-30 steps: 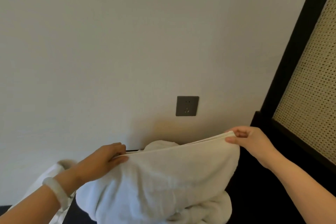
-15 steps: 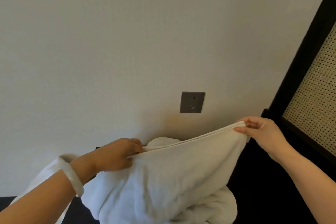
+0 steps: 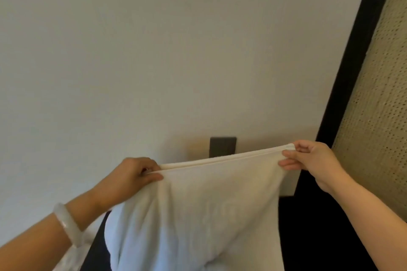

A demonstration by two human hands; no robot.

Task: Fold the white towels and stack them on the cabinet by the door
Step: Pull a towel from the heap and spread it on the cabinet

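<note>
Pinching the towel's (image 3: 198, 209) top edge, your left hand (image 3: 134, 177) gripped its left corner and your right hand (image 3: 312, 160) its right corner, thumbs on the near face. That doubled edge ran left to right between them, rising slightly toward the right, and the cloth hung down below, in front of you. Both hands sat equally close to it. Behind stood the wall (image 3: 154, 50) and a socket (image 3: 222, 146); I judged the next fold would bring corner to corner.

Bare forearms, a pale translucent bangle (image 3: 66, 224) on the left wrist.
</note>
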